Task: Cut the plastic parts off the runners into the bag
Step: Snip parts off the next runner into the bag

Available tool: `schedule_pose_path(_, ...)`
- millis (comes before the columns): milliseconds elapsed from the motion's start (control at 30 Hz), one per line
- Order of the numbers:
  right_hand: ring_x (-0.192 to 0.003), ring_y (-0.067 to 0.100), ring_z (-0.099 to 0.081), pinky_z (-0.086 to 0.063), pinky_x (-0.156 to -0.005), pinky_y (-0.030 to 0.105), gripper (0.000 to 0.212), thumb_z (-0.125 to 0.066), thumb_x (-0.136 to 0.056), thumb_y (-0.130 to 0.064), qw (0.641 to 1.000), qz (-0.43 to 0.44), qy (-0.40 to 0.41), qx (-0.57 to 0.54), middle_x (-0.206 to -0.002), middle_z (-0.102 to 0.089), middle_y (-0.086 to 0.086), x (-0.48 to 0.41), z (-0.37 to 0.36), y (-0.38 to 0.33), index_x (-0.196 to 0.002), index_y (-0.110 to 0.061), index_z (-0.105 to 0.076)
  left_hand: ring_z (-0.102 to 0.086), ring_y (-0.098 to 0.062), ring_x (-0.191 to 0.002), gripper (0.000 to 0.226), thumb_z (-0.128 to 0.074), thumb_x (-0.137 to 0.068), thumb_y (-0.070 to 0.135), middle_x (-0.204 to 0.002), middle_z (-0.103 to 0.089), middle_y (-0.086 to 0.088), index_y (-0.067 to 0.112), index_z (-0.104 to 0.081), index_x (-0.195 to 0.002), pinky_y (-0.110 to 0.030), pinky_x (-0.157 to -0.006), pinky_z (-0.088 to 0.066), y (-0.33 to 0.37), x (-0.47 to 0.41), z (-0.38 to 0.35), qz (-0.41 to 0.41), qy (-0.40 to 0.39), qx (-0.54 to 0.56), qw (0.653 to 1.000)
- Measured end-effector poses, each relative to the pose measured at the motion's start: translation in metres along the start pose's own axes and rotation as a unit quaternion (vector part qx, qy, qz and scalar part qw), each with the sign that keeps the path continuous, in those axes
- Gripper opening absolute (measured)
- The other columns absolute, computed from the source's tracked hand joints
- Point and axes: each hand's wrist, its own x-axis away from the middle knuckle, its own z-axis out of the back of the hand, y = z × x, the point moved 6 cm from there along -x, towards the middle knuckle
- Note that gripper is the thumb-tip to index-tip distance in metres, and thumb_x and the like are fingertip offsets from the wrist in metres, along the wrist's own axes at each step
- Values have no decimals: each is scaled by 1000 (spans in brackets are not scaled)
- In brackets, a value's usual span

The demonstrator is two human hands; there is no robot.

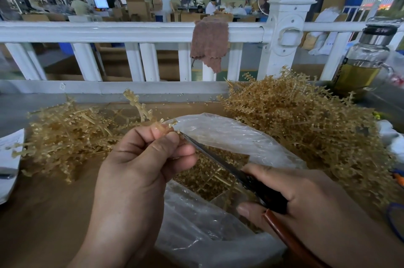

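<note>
Readable text: I can make out none.
Bottle [367, 58] lid band: I see pale marks, too blurred to read.
Sticker [62, 86] on the railing [131, 31]: too small for me to read.
Monitor [101, 2]: bright screen, illegible.

The one camera is riding on the person's head, looking forward and down from close above the bag [229, 136], which is filling the lower middle of the wide-angle view. Beyond the bag it is taking in the white railing [131, 31]
</note>
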Motion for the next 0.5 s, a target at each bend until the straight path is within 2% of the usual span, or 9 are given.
schedule_pose_path(100,-90,-4,-59,-49,-75,22,64,-40,-64,-81,1000,0,-6,17,-97,-64,-24,0,0,0,-124,-60,-32,-73,-20,-66,5,-75,-67,23,-72,-70,-10,23,-71,-64,-25,-58,-57,-2,0,1,6,-6,-13,1000)
schedule_pose_path(167,-88,-3,-57,-47,-73,21,64,-38,-65,-81,999,4,-6,31,-91,-63,-24,0,1,0,-124,-56,-37,-72,-19,-65,15,-82,-71,16,-70,-69,-10,23,-70,-64,-25,-58,-57,-2,-1,1,3,-9,-26,1000)
schedule_pose_path(267,-90,-4,-55,-46,-74,18,62,-38,-67,-81,998,4,-1,55,-87,-60,-25,1,1,0,-125,-61,-32,-71,-19,-63,11,-74,-73,16,-70,-68,-10,22,-70,-65,-25,-57,-57,-2,-1,1,5,-16,-23,1000)
schedule_pose_path(400,-73,-1,-58,-47,-61,16,54,-46,-72,-73,998,4,18,55,-73,-58,-22,2,6,-2,-122,-51,-50,-70,-19,-61,15,-82,-67,14,-72,-68,-12,21,-69,-67,-25,-56,-57,0,0,0,-3,-27,-27,999)
schedule_pose_path(500,-69,0,-58,-46,-54,17,52,-48,-74,-71,998,3,16,64,-73,-59,-21,3,5,-3,-121,-49,-53,-69,-19,-60,13,-80,-69,13,-73,-68,-12,21,-69,-68,-25,-56,-57,-1,0,1,-5,-29,-24,999)
